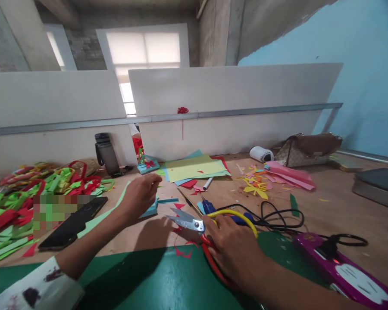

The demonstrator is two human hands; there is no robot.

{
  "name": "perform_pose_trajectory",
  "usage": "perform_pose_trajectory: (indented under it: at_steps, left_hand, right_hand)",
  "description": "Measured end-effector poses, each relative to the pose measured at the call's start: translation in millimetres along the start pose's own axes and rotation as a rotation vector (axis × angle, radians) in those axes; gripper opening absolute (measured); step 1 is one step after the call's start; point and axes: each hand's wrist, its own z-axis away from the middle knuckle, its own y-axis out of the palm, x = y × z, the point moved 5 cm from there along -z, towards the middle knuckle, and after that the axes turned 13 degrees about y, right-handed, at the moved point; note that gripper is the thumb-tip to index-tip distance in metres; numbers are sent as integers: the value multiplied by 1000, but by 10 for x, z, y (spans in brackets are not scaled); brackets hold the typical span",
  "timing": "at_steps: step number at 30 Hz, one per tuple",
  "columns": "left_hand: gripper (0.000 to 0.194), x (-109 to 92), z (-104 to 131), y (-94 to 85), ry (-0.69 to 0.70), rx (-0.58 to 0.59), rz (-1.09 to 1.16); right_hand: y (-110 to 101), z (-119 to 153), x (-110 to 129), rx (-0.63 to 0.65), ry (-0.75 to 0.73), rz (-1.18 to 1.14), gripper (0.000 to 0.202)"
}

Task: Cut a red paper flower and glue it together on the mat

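Scissors (198, 225) were grasped in the right hand (234, 246), which closed round the yellow and red handles. The blades stood apart and pointed between nine and ten o'clock. Clock positions below were taken from the scissors' pivot, with twelve o'clock facing away from the operator. The left hand (142, 193) was raised at ten o'clock with its fingers curled; whether it pinched anything could not be told. A blue piece (150, 209), partly hidden, lay just beside the left hand, at its wrist side.

Red paper scraps (183, 253) lay near the scissors at seven o'clock, at the edge of a green mat (142, 282) that extended through six o'clock. A blue tool (209, 206) lay at one o'clock, close to the right hand. A white marker (208, 184) and, beyond it, a stack of coloured sheets (194, 168) occupied twelve o'clock.

Yellow paper cutouts (258, 189) and pink paper (291, 174) were located at two o'clock, with a handbag (312, 150) farther out. A black cable (278, 224) lay looped at three o'clock; a purple power strip (345, 271) lay between three and four. A black phone (74, 221) was positioned at nine o'clock, next to a heap of paper strips (6, 215). A dark bottle (108, 157) stood upright at ten o'clock, well beyond the left hand.
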Motion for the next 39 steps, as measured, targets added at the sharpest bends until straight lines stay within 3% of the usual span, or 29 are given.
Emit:
perform_pose_trajectory:
  at_steps: [2, 5, 7, 10, 14, 18, 24, 30, 35, 39]
  left_hand:
    - [27, -52, -215, 147, 94, 82, -13]
    - [18, -122, -465, 544, 189, 256, -49]
    - [16, -124, -582, 793, 204, 351, -100]
    - [30, -93, -698, 1075, 205, 488, -162]
    - [32, -83, -789, 1342, 198, 620, -201]
    - [33, -125, -878, 1474, 201, 617, -227]
    - [34, -199, -916, 1307, 246, 497, -212]
    - [19, -366, -689, 859, 280, 271, -109]
    - [20, -659, -258, 357, 318, 144, 28]
    - [18, -925, 328, 36, 380, 40, 113]
  right_hand:
    - [7, 10, 27, 20, -13, -12, 40]
    - [65, 36, 22, 20, -23, -28, 35]
    - [132, 58, -6, -35, -61, -31, 36]
    - [267, 98, -46, -178, -184, -39, 36]
    - [393, 148, -75, -369, -283, -5, 30]
    - [351, 158, -61, -410, -275, -34, 29]
    - [223, 125, -41, -349, -229, -92, 32]
    - [217, 119, -26, -164, -163, -139, 19]
    - [116, 141, 5, -93, -139, -137, 17]
    - [-30, 136, 1, -88, -149, -97, 18]
